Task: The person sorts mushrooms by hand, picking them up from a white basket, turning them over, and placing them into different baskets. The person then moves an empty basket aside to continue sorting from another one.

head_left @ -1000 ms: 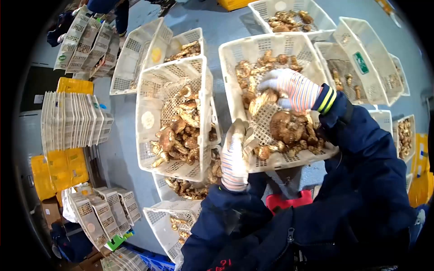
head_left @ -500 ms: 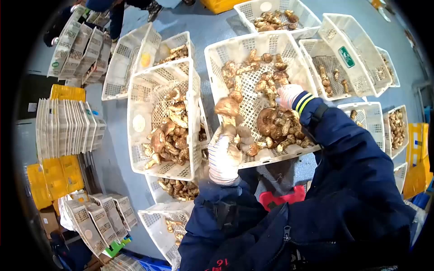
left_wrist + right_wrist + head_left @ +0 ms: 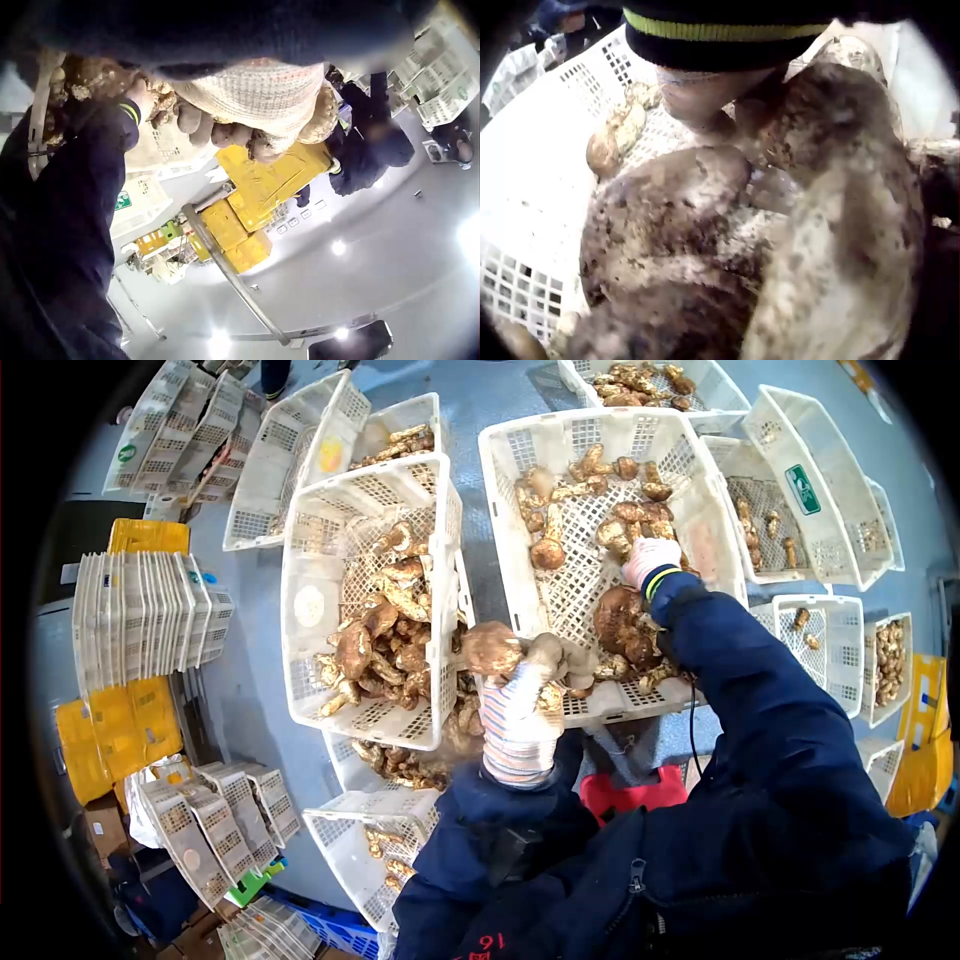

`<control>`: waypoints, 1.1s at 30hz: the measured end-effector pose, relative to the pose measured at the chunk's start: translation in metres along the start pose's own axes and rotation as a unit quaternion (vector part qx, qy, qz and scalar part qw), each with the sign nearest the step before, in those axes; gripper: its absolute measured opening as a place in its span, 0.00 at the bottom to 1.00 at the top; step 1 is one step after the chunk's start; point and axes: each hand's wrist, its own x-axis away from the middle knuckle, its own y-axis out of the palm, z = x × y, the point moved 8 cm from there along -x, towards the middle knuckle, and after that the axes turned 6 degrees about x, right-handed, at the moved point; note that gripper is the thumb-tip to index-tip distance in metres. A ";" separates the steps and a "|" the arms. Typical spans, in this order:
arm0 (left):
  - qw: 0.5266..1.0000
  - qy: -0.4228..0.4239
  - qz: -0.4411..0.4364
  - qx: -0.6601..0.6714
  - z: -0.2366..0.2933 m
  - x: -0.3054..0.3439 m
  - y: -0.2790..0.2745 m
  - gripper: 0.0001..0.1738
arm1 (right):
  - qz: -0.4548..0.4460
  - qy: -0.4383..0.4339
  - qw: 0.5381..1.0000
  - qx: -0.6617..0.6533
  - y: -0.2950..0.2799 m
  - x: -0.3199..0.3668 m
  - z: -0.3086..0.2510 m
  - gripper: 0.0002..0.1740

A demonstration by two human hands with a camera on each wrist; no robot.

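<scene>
At the white, perforated plastic crate's near-left corner, a smooth-capped brown mushroom is gripped by the knit-gloved left hand; inside, knobbly mushrooms are touched by the right hand, its finger curl unclear.

R hand pt. hidden by cuff, R-wrist mushroom blurred, head-view top crate cut off

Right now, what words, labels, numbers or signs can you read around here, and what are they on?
Red digits on the dark jacket: "16" or "91", depending on which way up they go; the red mark below is cut off.
Green label on a white crate: too small to read.
Round green mark on a stacked crate: too blurred.
No other text is readable.
</scene>
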 end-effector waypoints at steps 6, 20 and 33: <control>1.000 -0.002 0.004 -0.003 -0.019 -0.013 -0.019 0.23 | -0.047 -0.207 0.919 -0.332 0.015 -0.025 0.016 0.22; 0.848 0.309 -0.087 -0.421 0.010 0.003 0.006 0.25 | 0.036 -0.412 0.720 -0.556 -0.096 0.220 -0.033 0.19; 0.922 0.244 0.276 0.122 0.122 0.118 -0.240 0.16 | 0.130 -0.261 0.942 -0.168 -0.060 0.049 -0.058 0.38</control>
